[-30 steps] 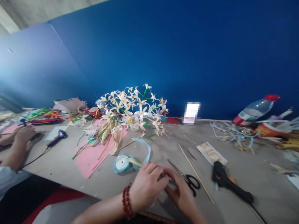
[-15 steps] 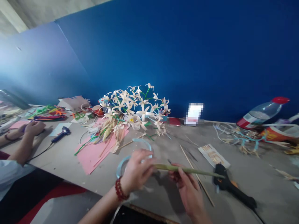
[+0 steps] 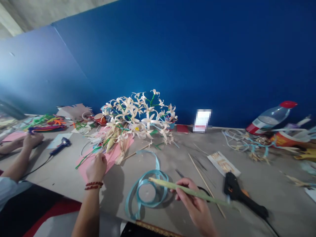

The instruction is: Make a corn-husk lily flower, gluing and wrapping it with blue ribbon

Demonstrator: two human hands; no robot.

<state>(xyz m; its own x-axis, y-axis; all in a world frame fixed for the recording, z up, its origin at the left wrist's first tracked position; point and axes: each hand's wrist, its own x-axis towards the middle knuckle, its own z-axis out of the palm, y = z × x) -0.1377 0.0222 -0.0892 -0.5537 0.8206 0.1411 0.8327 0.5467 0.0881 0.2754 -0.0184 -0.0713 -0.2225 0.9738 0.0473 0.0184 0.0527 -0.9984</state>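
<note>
My right hand (image 3: 195, 200) grips a long, narrow pale green strip, like a folded corn husk (image 3: 184, 188), its pale end pointing left over a roll of light blue ribbon (image 3: 147, 192). A dark metal tip (image 3: 178, 172) and a black loop, perhaps of scissors, show beside these fingers; I cannot tell whether they are held. My left hand (image 3: 96, 168), with a red bead bracelet, is closed above the pink paper (image 3: 84, 166), near a green stem (image 3: 87, 157). What its fingers hold, if anything, is hidden.
White husk-like flowers (image 3: 133, 110) stand at the back middle. To the right lie a black glue gun (image 3: 234, 187), a thin stick (image 3: 201, 176) and a plastic bottle (image 3: 269, 120). At left, a co-worker's hands (image 3: 31, 141) are near a blue glue gun (image 3: 59, 147).
My left hand has left the green strip and moved left to the pink paper. The ribbon roll is now uncovered. My right hand still holds the strip, a little lower.
</note>
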